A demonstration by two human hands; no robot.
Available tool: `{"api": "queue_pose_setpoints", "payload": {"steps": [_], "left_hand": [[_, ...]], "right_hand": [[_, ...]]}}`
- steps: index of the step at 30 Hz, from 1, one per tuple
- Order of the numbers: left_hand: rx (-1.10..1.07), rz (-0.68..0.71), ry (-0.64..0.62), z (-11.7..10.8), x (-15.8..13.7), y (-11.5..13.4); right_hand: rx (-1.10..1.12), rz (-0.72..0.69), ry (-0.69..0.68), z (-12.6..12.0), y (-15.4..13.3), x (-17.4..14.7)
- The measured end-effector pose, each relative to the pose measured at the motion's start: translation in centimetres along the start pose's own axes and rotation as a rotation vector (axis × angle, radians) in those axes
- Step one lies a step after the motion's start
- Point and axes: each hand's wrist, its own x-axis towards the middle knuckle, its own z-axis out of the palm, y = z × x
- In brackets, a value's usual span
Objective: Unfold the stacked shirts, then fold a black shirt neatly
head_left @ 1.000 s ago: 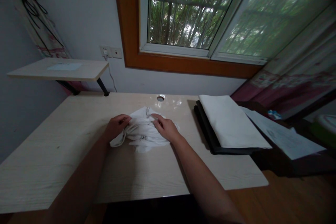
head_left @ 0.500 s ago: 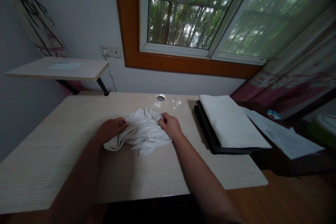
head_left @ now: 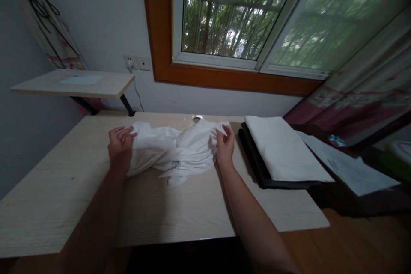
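Note:
A crumpled piece of white cloth [head_left: 180, 147], perhaps a garment, lies stretched sideways across the pale wooden desk [head_left: 192, 209]. My left hand [head_left: 120, 147] pinches its left end between thumb and fingers, raising that edge a little. At the opposite end, my right hand [head_left: 226, 143] grips the upper right corner with thumb and fingertips. Between the hands the fabric is bunched in folds, and a small dark mark shows near its lower edge. The cloth's full shape is hidden in the creases.
To the right, a folded white sheet [head_left: 285, 150] rests on a black folded item [head_left: 252, 158]. Printed papers [head_left: 356, 167] lie beyond it. A raised shelf [head_left: 109, 87] stands at the desk's back left, near a wall socket [head_left: 136, 62]. Behind is a window [head_left: 234, 13].
My hands have moved apart and slightly away from me, drawing the cloth wider. It was a tighter bundle before and now spreads between them.

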Motion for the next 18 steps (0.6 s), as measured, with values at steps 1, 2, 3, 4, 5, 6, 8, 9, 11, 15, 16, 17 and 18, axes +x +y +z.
{"api": "queue_pose_setpoints", "payload": {"steps": [1, 2, 3, 4, 5, 6, 8, 9, 11, 15, 16, 17, 18], "left_hand": [[0.046, 0.057, -0.021, 0.2, -0.1, 0.1], [0.108, 0.132, -0.054, 0.3, -0.3, 0.3], [0.173, 0.220, -0.110, 0.5, -0.5, 0.4], [0.234, 0.313, -0.200, 0.6, -0.8, 0.6], [0.284, 0.395, -0.321, 0.7, -1.1, 0.8], [0.320, 0.454, -0.465, 0.8, -1.5, 1.0], [0.348, 0.489, -0.759, 1.1, -2.4, 1.4], [0.349, 0.488, -0.872, 1.2, -2.8, 1.6], [0.349, 0.507, -0.986, 1.5, -3.3, 1.9], [0.421, 0.608, -0.966, 1.8, -3.3, 1.7], [0.447, 0.622, -0.948, 1.9, -3.2, 1.5], [0.472, 0.630, -0.933, 1.9, -3.0, 1.4], [0.495, 0.631, -0.923, 1.9, -2.9, 1.2]], "right_hand": [[-0.069, -0.086, -0.074, 0.1, -0.4, -0.3], [-0.142, -0.177, -0.161, 0.2, -0.8, -0.7], [-0.210, -0.268, -0.258, 0.3, -1.2, -1.0], [-0.263, -0.354, -0.363, 0.4, -1.7, -1.3], [-0.299, -0.428, -0.474, 0.5, -2.1, -1.7], [-0.322, -0.489, -0.587, 0.8, -2.4, -2.0], [-0.347, -0.575, -0.811, 1.3, -3.0, -2.6], [-0.354, -0.602, -0.904, 1.5, -3.1, -2.8], [-0.374, -0.629, -1.026, 1.9, -3.2, -3.1], [-0.442, -0.609, -1.044, 1.9, -2.5, -2.9], [-0.465, -0.601, -1.027, 1.8, -2.3, -2.8], [-0.486, -0.593, -1.001, 1.7, -2.0, -2.6], [-0.504, -0.585, -0.971, 1.6, -1.9, -2.5]]}}
